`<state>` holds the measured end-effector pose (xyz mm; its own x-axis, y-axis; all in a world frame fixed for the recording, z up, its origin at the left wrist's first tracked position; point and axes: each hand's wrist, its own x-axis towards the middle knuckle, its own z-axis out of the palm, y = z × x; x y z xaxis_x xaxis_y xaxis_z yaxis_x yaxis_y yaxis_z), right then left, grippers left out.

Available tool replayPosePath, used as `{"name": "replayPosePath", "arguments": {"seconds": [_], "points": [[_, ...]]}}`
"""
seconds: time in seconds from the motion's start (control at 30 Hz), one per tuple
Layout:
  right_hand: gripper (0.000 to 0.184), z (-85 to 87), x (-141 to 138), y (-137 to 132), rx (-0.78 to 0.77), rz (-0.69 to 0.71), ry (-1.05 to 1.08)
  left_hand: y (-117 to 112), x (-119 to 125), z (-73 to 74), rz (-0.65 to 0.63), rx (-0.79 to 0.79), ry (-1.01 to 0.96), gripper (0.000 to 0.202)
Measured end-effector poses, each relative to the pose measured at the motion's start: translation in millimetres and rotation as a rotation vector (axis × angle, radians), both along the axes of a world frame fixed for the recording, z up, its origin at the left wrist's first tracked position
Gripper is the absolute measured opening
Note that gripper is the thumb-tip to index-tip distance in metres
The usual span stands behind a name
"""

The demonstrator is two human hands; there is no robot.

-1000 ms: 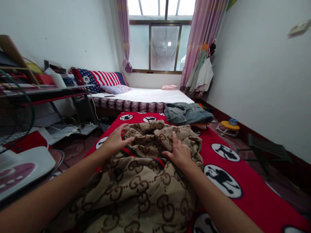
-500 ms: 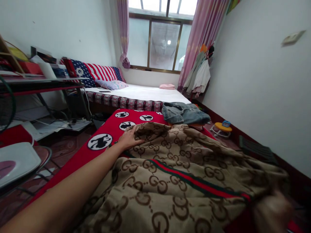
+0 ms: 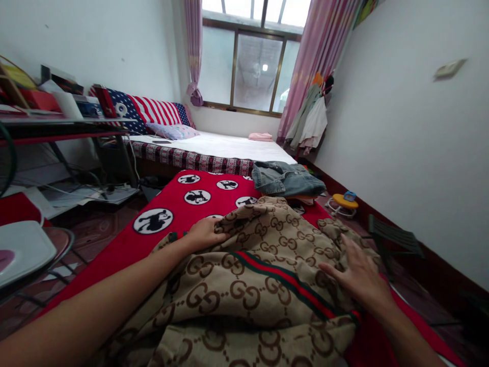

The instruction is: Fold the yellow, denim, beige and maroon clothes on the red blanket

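Here, a patterned tan garment lies on red cloth.
The right hand is spread open over it; whether the left hand grips is unclear.

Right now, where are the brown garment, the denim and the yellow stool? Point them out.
Brown garment (image 3: 250,293): head view, patterned cloth below the stripe.
Denim (image 3: 290,179): head view, upper surface.
Yellow stool (image 3: 344,201): head view, seat.

The tan, brown-patterned fabric garment is cut off by the bottom edge; the bare left hand is partly hidden by its folds.
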<state>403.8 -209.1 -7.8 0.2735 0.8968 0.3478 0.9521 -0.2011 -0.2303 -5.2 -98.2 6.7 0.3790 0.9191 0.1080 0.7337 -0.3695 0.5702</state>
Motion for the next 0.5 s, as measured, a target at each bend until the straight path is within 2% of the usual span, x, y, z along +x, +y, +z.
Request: {"name": "replayPosePath", "arguments": {"seconds": [0.07,0.13,0.23,0.3,0.37,0.43,0.5], "points": [[0.105,8.1,-21.7,17.8,-0.176,0.045,-0.100,-12.8,-3.1,1.8,-0.093,-0.103,-0.196,0.044],[0.101,14.0,-39.3,29.5,-0.319,0.080,-0.173,-29.0,-9.2,6.6,-0.134,-0.203,-0.339,0.043],[0.066,20.8,-57.6,36.3,-0.407,0.166,-0.292,-58.5,-22.4,18.5,-0.121,-0.284,-0.480,0.042],[0.042,27.8,-65.5,36.3,-0.410,0.266,-0.395,-78.6,-33.2,28.2,-0.069,-0.303,-0.553,0.041],[0.029,41.2,-70.0,37.3,-0.375,0.365,-0.468,-95.1,-45.6,39.2,0.009,-0.289,-0.616,0.042],[0.023,63.5,-71.3,44.3,-0.301,0.421,-0.463,-103.6,-59.8,52.4,0.117,-0.207,-0.664,0.046],[0.022,94.3,-71.8,60.7,-0.190,0.410,-0.398,-100.5,-74.9,68.1,0.307,-0.047,-0.687,0.053]]}}
